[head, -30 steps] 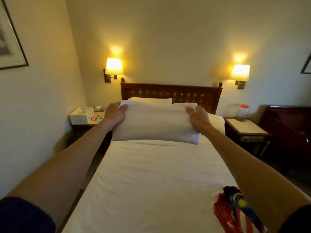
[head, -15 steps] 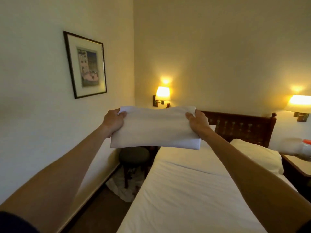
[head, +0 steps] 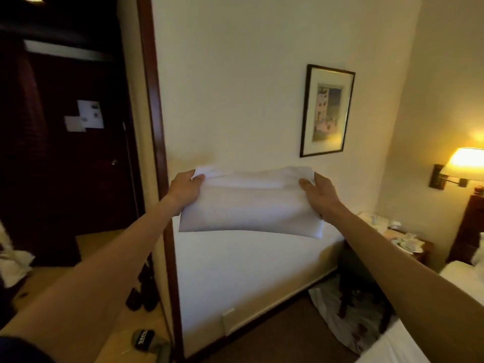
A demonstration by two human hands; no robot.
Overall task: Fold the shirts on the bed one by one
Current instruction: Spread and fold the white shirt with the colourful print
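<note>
I hold a folded white shirt [head: 248,205] up in the air in front of a cream wall, away from the bed. My left hand [head: 186,189] grips its left end with the thumb on top. At the other end my right hand [head: 319,195] holds it, thumb over the upper edge and fingers behind. The shirt is a flat rectangle and sags a little in the middle. The white bed [head: 387,347] shows only at the lower right corner, under my right forearm. No other shirt is in view.
A framed picture [head: 327,111] hangs on the wall. A dark stool [head: 353,271] and crumpled cloth [head: 337,318] stand on the floor between wall and bed. A cluttered nightstand [head: 400,237] and lit lamp [head: 466,161] are right. Left: a dark doorway [head: 78,153], shoes [head: 141,297].
I have turned left from the headboard toward the side wall, carrying the folded white shirt in both hands. The bed and the coloured shirts have left the view.
</note>
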